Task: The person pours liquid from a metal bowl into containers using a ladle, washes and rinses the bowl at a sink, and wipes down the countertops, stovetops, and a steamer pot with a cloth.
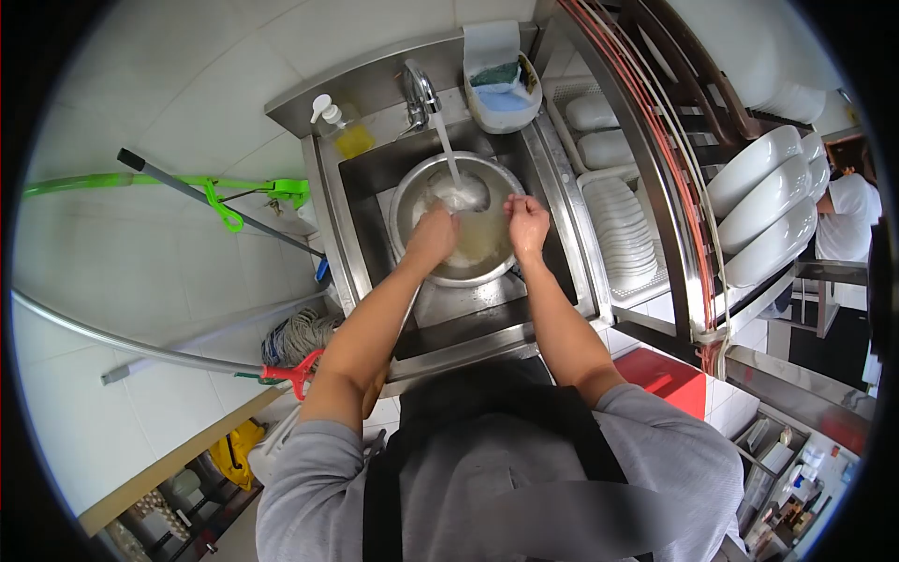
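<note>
A round metal basin (401, 208) with cloudy water stands in the sink, under the stream from the tap (426, 89). My left hand (434, 236) is closed at the basin's left side, around what looks like the handle of a ladle. The ladle's round metal bowl (475, 194) lies under the running water; a thin length of handle shows beside my left forearm. At the basin's right rim, my right hand (528, 227) has its fingers curled together. Whether it grips the rim or some small thing is hidden.
The steel sink (351, 206) surrounds the basin. Behind it stand a pump soap bottle (352, 139) and a sponge holder (506, 117). White dishes (623, 239) fill racks at right, with stacked white bowls (763, 201) beyond. Mop handles lean at left; another person (850, 215) stands far right.
</note>
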### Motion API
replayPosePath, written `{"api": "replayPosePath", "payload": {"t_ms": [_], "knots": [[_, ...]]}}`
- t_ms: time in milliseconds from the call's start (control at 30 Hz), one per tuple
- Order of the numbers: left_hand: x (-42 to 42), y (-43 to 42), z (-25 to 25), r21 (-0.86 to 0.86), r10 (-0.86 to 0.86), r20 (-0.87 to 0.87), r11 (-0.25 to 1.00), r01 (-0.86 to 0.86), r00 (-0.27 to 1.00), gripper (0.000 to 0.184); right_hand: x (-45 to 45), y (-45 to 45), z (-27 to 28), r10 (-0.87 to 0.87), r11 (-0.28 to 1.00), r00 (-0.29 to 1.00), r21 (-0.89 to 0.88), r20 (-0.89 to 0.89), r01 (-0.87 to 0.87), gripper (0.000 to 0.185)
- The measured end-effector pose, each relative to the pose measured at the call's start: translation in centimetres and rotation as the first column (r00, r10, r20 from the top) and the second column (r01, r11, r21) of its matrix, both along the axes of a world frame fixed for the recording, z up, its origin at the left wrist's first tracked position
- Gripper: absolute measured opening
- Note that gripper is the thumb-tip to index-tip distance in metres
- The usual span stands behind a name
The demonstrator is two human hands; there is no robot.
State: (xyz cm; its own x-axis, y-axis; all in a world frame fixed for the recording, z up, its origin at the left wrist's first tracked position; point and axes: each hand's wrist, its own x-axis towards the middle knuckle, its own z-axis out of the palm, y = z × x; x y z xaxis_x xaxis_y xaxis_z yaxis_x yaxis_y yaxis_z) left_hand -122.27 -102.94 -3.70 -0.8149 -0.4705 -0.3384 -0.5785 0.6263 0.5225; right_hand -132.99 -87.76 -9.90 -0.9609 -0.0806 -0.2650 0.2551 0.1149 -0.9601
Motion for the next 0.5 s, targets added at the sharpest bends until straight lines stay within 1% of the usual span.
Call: {"api": "replayPosePath", "payload": {"t_ms": [33, 100, 133, 167, 200, 233, 267, 300, 333, 367, 400, 433, 467, 500], "knots": [[0.8, 0.4, 0.1, -0.002, 0.001, 0.007, 1.000, -0.001, 1.000, 0.046, 0.1, -0.3, -0.2, 0.001, 1.000, 1.000, -0.002, 0.007, -0.001, 0.023], [1.4, 0.8, 0.5, -0.036, 0.070, 0.016, 0.997, -0.069, 0.997, 0.043, 0.0, -1.5, -0.3, 0.071, 0.982, 0.981, 0.186, -0.182, -0.037, 0.020], [1.6, 0.6, -0.8, -0.040, 0.075, 0.016, 0.996, -0.074, 0.997, 0.043, 0.1, -2.4, -0.3, 0.060, 0.996, 0.986, 0.073, -0.154, -0.050, 0.020], [1.5, 0.2, -2.8, -0.063, 0.053, 0.020, 0.997, -0.052, 0.998, 0.043, 0.0, -3.2, -0.3, 0.065, 0.996, 0.986, 0.069, -0.155, -0.055, 0.020], [1.5, -0.1, -4.0, -0.084, 0.031, 0.026, 0.996, -0.029, 0.999, 0.045, 0.1, -4.0, -0.1, 0.110, 0.991, 0.981, 0.096, -0.160, -0.096, 0.019], [1.5, -0.2, -3.0, -0.085, 0.035, 0.024, 0.996, -0.033, 0.999, 0.045, 0.4, -4.8, 1.1, 0.154, 0.983, 0.974, 0.125, -0.166, -0.135, 0.018], [1.4, -0.6, -2.1, 0.149, 0.039, 0.124, 0.987, -0.058, 0.992, 0.046, 0.6, -5.9, 2.4, 0.193, 0.976, 0.949, 0.143, -0.247, -0.162, 0.018], [1.3, -0.8, -1.4, 0.375, 0.018, 0.220, 0.922, -0.102, 0.975, 0.049, 0.0, -7.1, 2.9, 0.265, 0.963, 0.955, 0.094, -0.133, -0.255, 0.016], [1.5, -1.0, -3.1, 0.378, 0.019, 0.220, 0.920, -0.103, 0.975, 0.049, -1.0, -8.4, 3.3, 0.340, 0.940, 0.940, 0.035, -0.018, -0.339, 0.015], [1.8, -1.3, -5.5, 0.555, 0.136, 0.241, 0.793, -0.251, 0.961, 0.046, -1.5, -9.5, 3.5, 0.339, 0.940, 0.941, 0.038, -0.016, -0.338, 0.015], [1.9, -1.4, -7.1, 0.697, 0.242, 0.285, 0.612, -0.373, 0.928, 0.045, -1.8, -10.6, 3.8, 0.363, 0.927, 0.926, -0.142, 0.100, -0.348, 0.015], [1.9, -1.0, -6.5, 0.697, 0.240, 0.286, 0.613, -0.373, 0.928, 0.045, -2.4, -11.4, 3.5, 0.402, 0.890, 0.892, -0.318, 0.208, -0.327, 0.016], [1.9, -0.6, -5.9, 0.763, 0.307, 0.323, 0.475, -0.438, 0.895, 0.042, -2.8, -12.0, 3.1, 0.400, 0.890, 0.892, -0.319, 0.208, -0.325, 0.016], [1.9, -0.2, -5.4, 0.811, 0.365, 0.368, 0.324, -0.487, 0.855, 0.039, -3.3, -12.6, 1.5, 0.422, 0.903, 0.895, -0.148, 0.142, -0.402, 0.018]]}}
